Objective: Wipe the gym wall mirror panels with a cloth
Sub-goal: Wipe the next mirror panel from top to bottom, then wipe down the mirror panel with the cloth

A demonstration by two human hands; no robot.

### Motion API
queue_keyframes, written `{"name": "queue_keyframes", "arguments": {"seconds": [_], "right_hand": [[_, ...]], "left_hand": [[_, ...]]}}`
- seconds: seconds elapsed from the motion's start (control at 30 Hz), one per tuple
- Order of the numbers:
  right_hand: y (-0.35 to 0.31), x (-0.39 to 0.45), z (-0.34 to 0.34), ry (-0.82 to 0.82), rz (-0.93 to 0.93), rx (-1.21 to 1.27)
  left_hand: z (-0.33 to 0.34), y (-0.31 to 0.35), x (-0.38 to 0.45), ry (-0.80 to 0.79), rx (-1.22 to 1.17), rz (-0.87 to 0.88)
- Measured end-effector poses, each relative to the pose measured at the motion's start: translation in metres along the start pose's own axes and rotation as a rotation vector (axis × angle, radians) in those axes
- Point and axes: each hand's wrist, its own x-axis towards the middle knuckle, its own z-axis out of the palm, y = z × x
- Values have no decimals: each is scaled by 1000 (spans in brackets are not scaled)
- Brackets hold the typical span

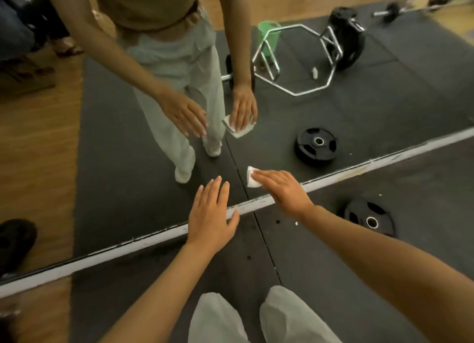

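Your left hand (210,214) lies flat, fingers straight, holding nothing, over the mirror's bottom frame (143,242). Your right hand (279,188) presses the white cloth (252,179) with straight fingers against the mirror (128,111), low, just above the frame.

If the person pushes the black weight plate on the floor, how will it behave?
The weight plate is probably heavy: thick, solid-looking. It lies flat on the rubber mat, so it would likely drag rather than roll, and could hardly tip.

dim warm light, soft blur, wide-angle edge distortion
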Motion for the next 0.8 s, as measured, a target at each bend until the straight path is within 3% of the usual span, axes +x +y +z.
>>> {"name": "queue_keyframes", "arguments": {"seconds": [0.17,0.4,0.8], "right_hand": [[-14,-27,-57,-88,97,15],[24,-81,-85,-67,172,64],[165,-155,-138,-76,193,222]], "left_hand": [[-33,38,-8,-139,-96,26],[-8,98,-1,-232,-145,59],[39,246,36,-141,-179,-162]]}}
